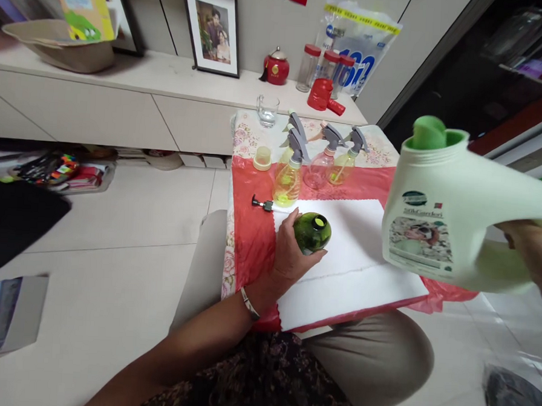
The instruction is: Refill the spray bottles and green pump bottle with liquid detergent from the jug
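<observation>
One bottle [311,234] is rounded, glossy, translucent green and uncapped.

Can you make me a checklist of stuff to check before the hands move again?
1. Left hand holding the green bottle: ok.
2. Green bottle's top open: ok, and a black pump lies beside it.
3. Right hand on the handle of the big jug: ok.
4. Jug's cap off: ok, its green spout shows.
5. Jug's mouth near the bottle's: not ok, it's off to the right.
6. Enough liquid in the jug: cannot tell.
</observation>
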`<state>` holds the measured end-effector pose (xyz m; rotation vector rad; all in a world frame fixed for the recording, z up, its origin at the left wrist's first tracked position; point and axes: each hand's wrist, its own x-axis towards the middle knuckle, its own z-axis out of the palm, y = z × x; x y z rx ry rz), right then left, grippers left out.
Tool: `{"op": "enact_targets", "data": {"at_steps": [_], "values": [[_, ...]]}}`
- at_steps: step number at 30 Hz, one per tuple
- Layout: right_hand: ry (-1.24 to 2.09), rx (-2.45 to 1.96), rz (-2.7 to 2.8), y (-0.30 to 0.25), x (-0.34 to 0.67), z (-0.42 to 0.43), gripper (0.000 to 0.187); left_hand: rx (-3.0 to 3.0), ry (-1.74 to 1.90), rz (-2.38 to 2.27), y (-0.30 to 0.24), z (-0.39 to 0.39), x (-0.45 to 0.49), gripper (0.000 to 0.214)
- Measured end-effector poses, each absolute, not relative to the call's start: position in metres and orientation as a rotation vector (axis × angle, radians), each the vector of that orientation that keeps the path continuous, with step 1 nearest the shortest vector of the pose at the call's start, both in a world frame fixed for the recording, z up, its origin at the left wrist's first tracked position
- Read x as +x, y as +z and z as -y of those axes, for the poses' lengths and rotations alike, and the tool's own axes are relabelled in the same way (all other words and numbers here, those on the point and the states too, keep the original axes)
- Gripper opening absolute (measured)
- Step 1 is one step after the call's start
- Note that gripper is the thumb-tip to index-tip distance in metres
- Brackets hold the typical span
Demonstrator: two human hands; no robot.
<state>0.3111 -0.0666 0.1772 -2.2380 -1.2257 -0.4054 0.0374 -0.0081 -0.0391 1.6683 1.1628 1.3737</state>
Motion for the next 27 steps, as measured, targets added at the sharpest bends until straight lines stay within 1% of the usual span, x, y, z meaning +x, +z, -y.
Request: {"op": "enact_targets", "data": {"at_steps": [3,6,11,13,15,20,27], "values": [[-0.273,-1.904,0.974,0.158,0.307,0.053,0.026,1.671,1.327,-1.174,-0.043,0.008,0.038,0.109],[-0.126,-1.631,0.852,0.129,0.308,0.038,0.027,1.659,1.302,-1.176,-0.048,0.007,0.039,0.110],[-0.053,-1.562,0.769,0.077,0.314,0.019,0.024,1.647,1.283,-1.118,-0.051,0.006,0.040,0.114],[-0.034,-1.564,0.757,0.059,0.316,0.014,0.022,1.633,1.288,-1.102,-0.050,0.006,0.040,0.112],[-0.012,-1.576,0.759,0.043,0.318,0.009,0.022,1.619,1.297,-1.090,-0.049,0.007,0.039,0.103],[0.069,-1.578,0.773,0.019,0.323,0.003,0.021,1.623,1.302,-0.998,-0.043,0.012,0.030,0.073],[0.091,-1.595,0.732,0.012,0.331,0.007,0.027,1.538,1.325,-1.093,-0.033,0.016,0.024,0.048]]}}
